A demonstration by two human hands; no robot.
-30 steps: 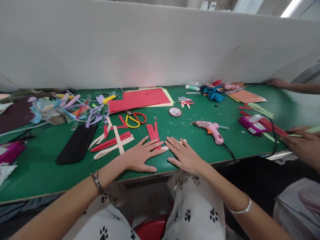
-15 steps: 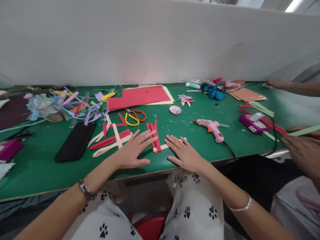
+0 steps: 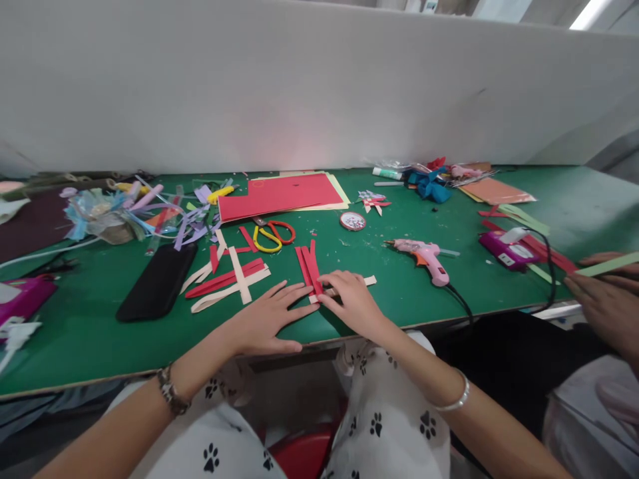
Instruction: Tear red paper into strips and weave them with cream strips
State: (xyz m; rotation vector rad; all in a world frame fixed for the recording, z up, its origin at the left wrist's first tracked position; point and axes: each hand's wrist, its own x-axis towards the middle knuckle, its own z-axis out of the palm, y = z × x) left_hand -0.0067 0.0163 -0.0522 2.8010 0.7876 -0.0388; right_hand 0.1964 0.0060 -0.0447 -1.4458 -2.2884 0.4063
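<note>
In front of me several red paper strips [image 3: 308, 263] lie side by side, crossed near their lower ends by a cream paper strip [image 3: 370, 281]. My left hand [image 3: 269, 316] rests flat with fingers spread, its fingertips on the lower left of these strips. My right hand [image 3: 352, 303] is curled at their right side, thumb and index finger closing on the rightmost red strip near the crossing. It covers part of the cream strip. To the left lie folded red and cream strips [image 3: 227, 283] in a loose group.
Scissors [image 3: 269, 236] and red card sheets [image 3: 284, 196] lie behind the strips. A pink glue gun [image 3: 424, 256] is to the right, a black phone-like object [image 3: 157, 283] to the left. A round container of small pieces [image 3: 353, 221] sits farther back. Another person's hands [image 3: 606, 293] hold a green strip at far right.
My right hand has moved left and curled its fingers onto the red strips. My left hand stays spread, its fingertips now at the strips' lower ends. Another person's arm at the back right has withdrawn.
</note>
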